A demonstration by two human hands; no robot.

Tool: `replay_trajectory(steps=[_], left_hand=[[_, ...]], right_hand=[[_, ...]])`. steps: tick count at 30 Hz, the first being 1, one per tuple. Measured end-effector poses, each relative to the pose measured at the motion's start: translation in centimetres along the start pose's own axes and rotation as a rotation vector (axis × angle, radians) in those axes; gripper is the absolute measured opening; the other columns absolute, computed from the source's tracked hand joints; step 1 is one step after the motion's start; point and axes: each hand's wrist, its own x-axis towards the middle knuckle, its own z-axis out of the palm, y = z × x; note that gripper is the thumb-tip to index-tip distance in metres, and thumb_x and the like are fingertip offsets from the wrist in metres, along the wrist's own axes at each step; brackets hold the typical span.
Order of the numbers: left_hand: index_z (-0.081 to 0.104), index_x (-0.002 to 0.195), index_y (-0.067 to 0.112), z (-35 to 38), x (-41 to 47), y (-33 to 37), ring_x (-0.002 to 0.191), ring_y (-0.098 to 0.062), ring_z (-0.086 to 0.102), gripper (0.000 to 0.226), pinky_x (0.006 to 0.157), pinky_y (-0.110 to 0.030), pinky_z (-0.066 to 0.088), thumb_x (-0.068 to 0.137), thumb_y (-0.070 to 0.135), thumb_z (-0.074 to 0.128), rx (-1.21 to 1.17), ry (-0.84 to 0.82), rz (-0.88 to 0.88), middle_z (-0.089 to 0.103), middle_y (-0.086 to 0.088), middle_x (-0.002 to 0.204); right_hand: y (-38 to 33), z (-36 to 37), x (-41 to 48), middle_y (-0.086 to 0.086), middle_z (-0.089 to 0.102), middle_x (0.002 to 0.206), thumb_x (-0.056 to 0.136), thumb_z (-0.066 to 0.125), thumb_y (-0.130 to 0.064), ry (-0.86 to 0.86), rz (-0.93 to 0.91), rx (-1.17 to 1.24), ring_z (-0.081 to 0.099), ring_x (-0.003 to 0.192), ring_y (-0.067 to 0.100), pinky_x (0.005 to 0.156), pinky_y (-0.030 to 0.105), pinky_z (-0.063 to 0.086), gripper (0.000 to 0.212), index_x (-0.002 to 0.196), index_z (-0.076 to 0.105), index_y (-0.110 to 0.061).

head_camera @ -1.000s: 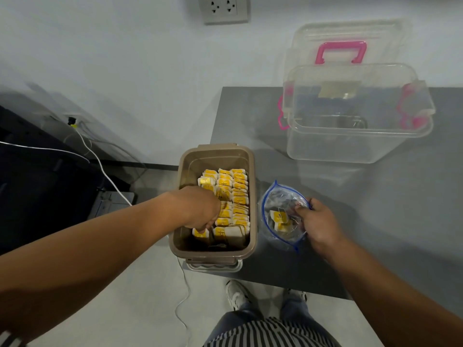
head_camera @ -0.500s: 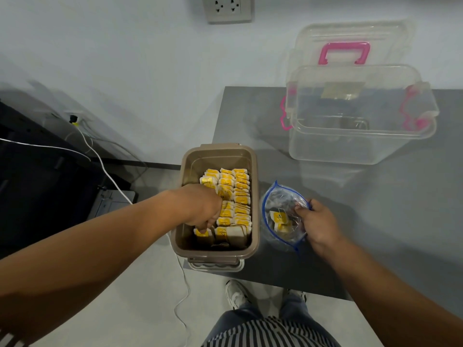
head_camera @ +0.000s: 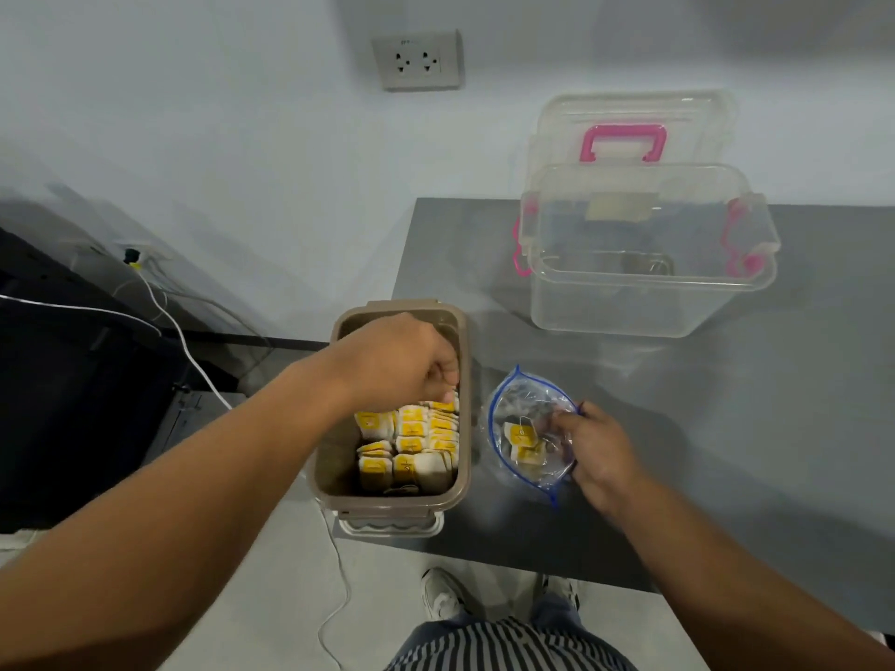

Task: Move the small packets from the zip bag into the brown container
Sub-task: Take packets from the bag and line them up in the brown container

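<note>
A striped cloth [head_camera: 508, 646] and two pale shoes [head_camera: 443, 595] show at the bottom, with a thin white cable [head_camera: 339, 588] on the floor.

The brown plastic container [head_camera: 387, 502] sits on the near left corner of the flat grey table [head_camera: 726, 428]. A clear plastic piece [head_camera: 390, 525] peeks out from under its near edge. Many small yellow and white packets [head_camera: 411, 447] stand inside in tight rows. They fill the near and middle part.

The left hand [head_camera: 402, 360] hangs over the far part of the container and hides it. Its fingers curl down. It is blurred, so I cannot tell if it holds a packet.

Just beside the container, on its right, lies the clear zip bag with a blue rim [head_camera: 528, 414]. Its mouth is open. A few more packets [head_camera: 520, 435] are inside. The right hand [head_camera: 595, 447] pinches the bag's right edge.

Further back on the table stands a big clear plastic box with pink clips [head_camera: 649, 302]. Behind it, a clear lid with a pink handle [head_camera: 624, 138] leans on the pale wall. A grey wall socket [head_camera: 416, 60] is higher up. Dark furniture [head_camera: 58, 380] stands far left.
</note>
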Motion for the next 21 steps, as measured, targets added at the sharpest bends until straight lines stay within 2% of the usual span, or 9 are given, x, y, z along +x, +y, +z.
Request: replay_trajectory(steps=[3, 5, 7, 10, 11, 14, 15, 19, 21], left_hand=[[0.074, 0.103, 0.029, 0.7, 0.6, 3.7, 0.084, 0.003, 0.065, 0.018, 0.076, -0.017, 0.049, 0.088, 0.038, 0.072, -0.172, 0.084, 0.022, 0.073, 0.013, 0.092], [0.074, 0.104, 0.025, 2.2, 1.6, 6.1, 0.087, 0.0, 0.066, 0.019, 0.08, -0.019, 0.051, 0.089, 0.037, 0.072, -0.239, 0.077, 0.012, 0.074, 0.01, 0.094], [0.074, 0.103, 0.024, 4.3, 3.0, 7.8, 0.091, -0.005, 0.066, 0.018, 0.084, -0.022, 0.05, 0.09, 0.036, 0.07, -0.193, 0.063, 0.003, 0.074, 0.008, 0.098], [0.076, 0.098, 0.024, 7.2, 4.9, 9.3, 0.092, -0.015, 0.067, 0.013, 0.083, -0.031, 0.053, 0.088, 0.03, 0.069, -0.075, 0.041, -0.004, 0.074, 0.004, 0.097], [0.076, 0.099, 0.024, 7.9, 5.4, 9.7, 0.093, -0.017, 0.068, 0.014, 0.082, -0.032, 0.054, 0.089, 0.028, 0.067, -0.022, 0.023, -0.007, 0.074, 0.002, 0.098], [0.074, 0.106, 0.019, 9.5, 6.6, 10.6, 0.096, -0.023, 0.067, 0.019, 0.082, -0.034, 0.055, 0.091, 0.022, 0.063, 0.155, -0.043, -0.027, 0.072, -0.004, 0.102], [0.074, 0.107, 0.018, 10.1, 7.0, 10.7, 0.097, -0.024, 0.068, 0.02, 0.083, -0.034, 0.055, 0.09, 0.021, 0.063, 0.185, -0.067, -0.047, 0.072, -0.005, 0.102], [0.07, 0.11, 0.012, 11.9, 8.1, 10.9, 0.099, -0.028, 0.067, 0.022, 0.084, -0.036, 0.054, 0.09, 0.015, 0.064, 0.171, -0.132, -0.143, 0.07, -0.01, 0.107], [0.069, 0.107, 0.009, 12.4, 8.3, 10.9, 0.097, -0.029, 0.067, 0.018, 0.08, -0.036, 0.053, 0.091, 0.011, 0.062, 0.166, -0.122, -0.159, 0.069, -0.012, 0.106]], right_hand=[[0.0, -0.3, 0.1, 0.015, 0.072, 0.082, 0.091, 0.062, -0.001, 0.017, -0.02, 0.017, 0.069, 0.074, 0.032, 0.077, 0.052, 0.058, 0.008, 0.087, 0.063, -0.008], [0.3, -0.7, 0.4, 0.012, 0.07, 0.078, 0.094, 0.061, -0.005, 0.027, -0.031, -0.007, 0.065, 0.066, 0.024, 0.067, 0.045, 0.057, 0.012, 0.084, 0.061, -0.012], [0.5, -1.2, 0.5, 0.008, 0.068, 0.076, 0.096, 0.059, -0.009, 0.022, -0.039, -0.031, 0.062, 0.059, 0.018, 0.056, 0.033, 0.052, 0.011, 0.086, 0.061, -0.013], [0.8, -2.0, 0.8, 0.008, 0.065, 0.073, 0.098, 0.054, -0.009, 0.025, -0.014, -0.037, 0.059, 0.06, 0.021, 0.05, 0.029, 0.047, 0.011, 0.089, 0.059, -0.012], [0.9, -2.2, 0.8, 0.009, 0.065, 0.074, 0.098, 0.053, -0.008, 0.024, -0.008, -0.031, 0.06, 0.062, 0.022, 0.052, 0.032, 0.049, 0.011, 0.089, 0.059, -0.012], [1.1, -2.5, 1.1, 0.018, 0.072, 0.086, 0.096, 0.053, -0.007, 0.007, 0.033, 0.009, 0.067, 0.076, 0.029, 0.074, 0.05, 0.057, 0.01, 0.094, 0.062, -0.009], [1.1, -2.6, 1.1, 0.018, 0.073, 0.088, 0.096, 0.052, -0.007, -0.001, 0.047, 0.014, 0.068, 0.078, 0.029, 0.077, 0.051, 0.057, 0.011, 0.096, 0.063, -0.008], [1.3, -3.0, 1.1, 0.01, 0.069, 0.073, 0.094, 0.051, -0.001, -0.012, 0.061, 0.063, 0.063, 0.06, 0.019, 0.059, 0.034, 0.053, 0.014, 0.095, 0.063, -0.007], [1.4, -3.2, 1.2, 0.011, 0.07, 0.075, 0.094, 0.05, 0.0, -0.009, 0.058, 0.08, 0.063, 0.061, 0.02, 0.059, 0.032, 0.051, 0.017, 0.093, 0.065, -0.007]])
